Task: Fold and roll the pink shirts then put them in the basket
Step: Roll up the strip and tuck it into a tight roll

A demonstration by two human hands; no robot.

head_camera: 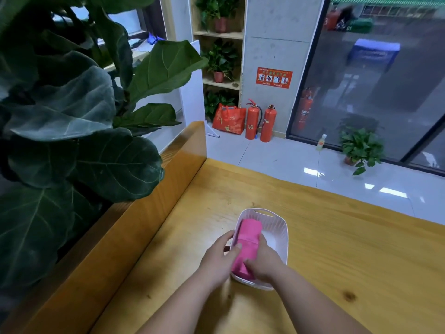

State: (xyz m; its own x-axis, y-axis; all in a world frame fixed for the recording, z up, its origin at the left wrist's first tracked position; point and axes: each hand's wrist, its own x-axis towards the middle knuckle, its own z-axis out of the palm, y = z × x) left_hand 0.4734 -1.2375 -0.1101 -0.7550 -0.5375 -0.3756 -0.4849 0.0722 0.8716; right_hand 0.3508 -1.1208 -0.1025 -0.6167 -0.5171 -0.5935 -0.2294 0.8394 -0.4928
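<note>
The rolled bright-pink cloth shirt (249,233) lies lengthwise in the left half of the white slatted plastic basket (281,237), running from the near wall to the far one. The right half of the basket floor shows bare.

At far left a dark green broad-leaved plant (72,141) overhangs the raised edge of the yellow varnished wooden table (349,256), on which the basket stands.

The left hand (220,259) straddles the basket's left rim, with its thumb on the roll and its fingers lying fairly straight along the outside of the wall. Whether it actually pinches the wall I cannot tell. It looks to be steadying the basket.

The right hand (265,263) wraps the near end of the roll, thumb over the top and fingers curved down its right side.

The shirt should be light, soft and springy. It won't break or slip, but a roll like this tends to loosen once it is let go. It is best held around its girth, with a thumb over the loose outer edge, and pressed snug against the left wall. The basket looks light enough to slide on the smooth wood, so bracing its rim makes sense.
</note>
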